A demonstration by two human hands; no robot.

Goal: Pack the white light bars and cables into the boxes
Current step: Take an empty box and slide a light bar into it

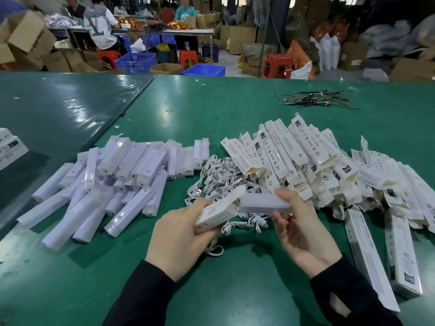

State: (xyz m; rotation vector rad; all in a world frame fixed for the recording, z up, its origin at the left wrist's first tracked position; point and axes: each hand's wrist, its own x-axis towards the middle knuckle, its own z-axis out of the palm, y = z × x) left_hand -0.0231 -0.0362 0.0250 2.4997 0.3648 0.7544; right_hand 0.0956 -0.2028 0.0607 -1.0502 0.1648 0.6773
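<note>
Green table (235,290), cluttered cardboard-strewn workshop.

left hand (179,234): grip closed, curled | right hand (299,231): grip pinching

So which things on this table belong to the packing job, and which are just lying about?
Job:
- box in left hand
- light bar in right hand
- light bar pile
- cable heap
- empty boxes

Lying about:
- coloured wire bundle
- paper scraps
</note>
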